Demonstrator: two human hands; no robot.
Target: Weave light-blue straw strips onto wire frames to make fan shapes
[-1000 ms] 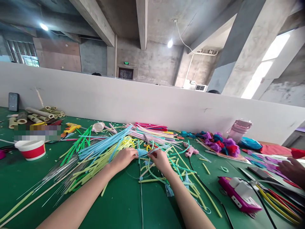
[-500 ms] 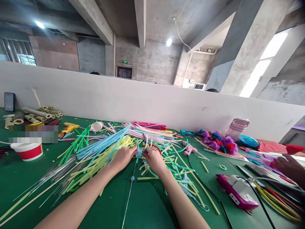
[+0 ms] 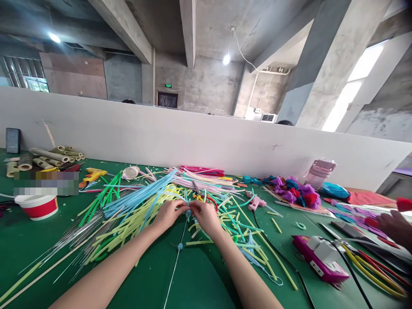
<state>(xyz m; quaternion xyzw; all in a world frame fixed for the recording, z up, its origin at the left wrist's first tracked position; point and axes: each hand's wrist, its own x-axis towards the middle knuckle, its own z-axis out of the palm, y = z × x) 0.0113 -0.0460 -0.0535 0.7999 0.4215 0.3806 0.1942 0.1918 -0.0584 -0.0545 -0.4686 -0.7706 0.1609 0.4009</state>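
Note:
My left hand [image 3: 169,214] and my right hand [image 3: 205,216] meet over the middle of the table, fingertips pinched together on a light blue pipe cleaner [image 3: 170,194]. Its thin strand arcs out to the left above the pile; the part between the fingers is mostly hidden. Just below my fingertips hangs a light blue piece on a white string [image 3: 174,270], which runs toward me and carries a small blue knot [image 3: 180,246]. Yellow-green pipe cleaners [image 3: 128,231] and a light blue bundle [image 3: 138,193] lie beside my left hand. Scissors with red-and-yellow handles [image 3: 210,201] lie behind my right hand.
Bare wires [image 3: 80,240] and a red-and-white cup [image 3: 37,207] are at left, near a yellow glue gun [image 3: 93,175]. At right are a pink glue gun [image 3: 256,201], its black cable, and a magenta power strip [image 3: 320,262]. Another person's hand [image 3: 395,225] reaches in at far right.
My hands have come closer together, fingertips now meeting. A light blue strand now arcs out from them to the left. The other person's hand at far right has shifted slightly.

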